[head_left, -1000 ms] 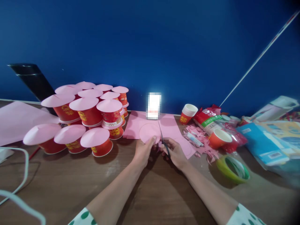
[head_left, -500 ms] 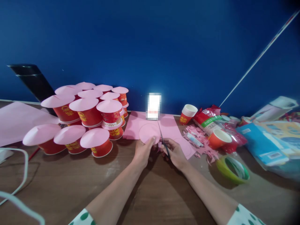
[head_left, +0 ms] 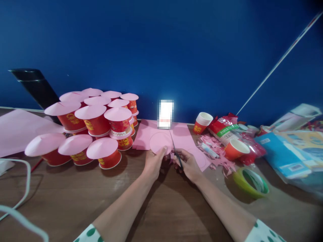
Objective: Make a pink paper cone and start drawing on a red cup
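My left hand pinches the near edge of a pink paper circle, thumb on top. My right hand grips a pair of scissors whose blades point away from me along the right edge of the circle. Both hands hover over the wooden table, just in front of a flat pink paper sheet lying by the wall.
Several red paper cups topped with pink paper cones crowd the left. A stack of cups, an open cup, pink scraps, a green tape roll and plastic bags lie right. White cable at left.
Almost nothing has moved; the pink circle has turned and shifted very slightly in my left hand while the scissors stay at its right edge.
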Motion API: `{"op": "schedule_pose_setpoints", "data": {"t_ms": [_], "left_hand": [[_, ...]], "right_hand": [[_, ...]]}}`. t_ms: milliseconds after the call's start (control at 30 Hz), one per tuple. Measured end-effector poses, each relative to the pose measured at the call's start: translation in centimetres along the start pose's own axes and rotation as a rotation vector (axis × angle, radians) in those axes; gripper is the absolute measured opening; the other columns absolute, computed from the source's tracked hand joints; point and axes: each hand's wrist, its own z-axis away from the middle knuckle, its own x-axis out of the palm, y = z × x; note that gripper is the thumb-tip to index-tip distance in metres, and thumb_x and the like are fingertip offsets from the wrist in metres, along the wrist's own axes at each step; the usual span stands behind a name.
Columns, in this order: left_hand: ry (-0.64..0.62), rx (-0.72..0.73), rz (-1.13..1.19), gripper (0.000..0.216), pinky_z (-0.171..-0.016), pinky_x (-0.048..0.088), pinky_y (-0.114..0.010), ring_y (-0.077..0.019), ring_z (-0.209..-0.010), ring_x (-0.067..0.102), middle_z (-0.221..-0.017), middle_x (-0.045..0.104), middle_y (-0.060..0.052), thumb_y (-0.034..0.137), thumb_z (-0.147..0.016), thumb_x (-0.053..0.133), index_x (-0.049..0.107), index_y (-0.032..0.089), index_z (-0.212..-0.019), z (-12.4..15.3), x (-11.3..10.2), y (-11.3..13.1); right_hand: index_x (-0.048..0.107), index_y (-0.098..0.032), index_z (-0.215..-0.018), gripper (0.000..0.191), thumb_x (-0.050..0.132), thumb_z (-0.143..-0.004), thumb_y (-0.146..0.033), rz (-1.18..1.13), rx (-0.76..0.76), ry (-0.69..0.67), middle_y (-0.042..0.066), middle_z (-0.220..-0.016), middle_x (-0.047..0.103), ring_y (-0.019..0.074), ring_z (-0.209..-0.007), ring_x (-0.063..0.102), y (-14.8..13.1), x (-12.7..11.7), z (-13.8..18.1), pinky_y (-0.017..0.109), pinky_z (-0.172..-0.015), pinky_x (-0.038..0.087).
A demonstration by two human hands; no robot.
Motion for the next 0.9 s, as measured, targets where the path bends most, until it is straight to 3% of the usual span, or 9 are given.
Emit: {"op": "schedule_pose_setpoints", "data": {"t_ms": [267, 900], "left_hand": [[0.025, -0.06, -0.009, 0.029, -0.037, 0.032, -0.02, -0.0086, -0.037, 0.045, -0.042, 0.05, 0.001, 0.037, -0.062, 0.073, 0.057, 0.013, -0.056, 0.28, 0.24, 0.48], [0.019, 0.007, -0.084, 0.031, -0.04, 0.033, -0.02, -0.0083, -0.041, 0.046, -0.045, 0.051, 0.001, 0.039, -0.065, 0.07, 0.056, 0.013, -0.056, -0.23, -0.19, -0.21]], "right_hand": [[0.06, -0.018, -0.101, 0.046, 0.069, -0.069, -0.05, -0.001, 0.006, 0.003, -0.004, -0.06, 0.053, 0.0078, -0.045, 0.048, -0.05, 0.07, 0.05, 0.015, -0.033, 0.035], [0.058, -0.018, -0.101, 0.046, 0.069, -0.07, -0.049, 0.004, 0.008, -0.012, -0.004, -0.063, 0.054, 0.0084, -0.047, 0.051, -0.01, 0.0, -0.04, 0.016, -0.035, 0.036]]}}
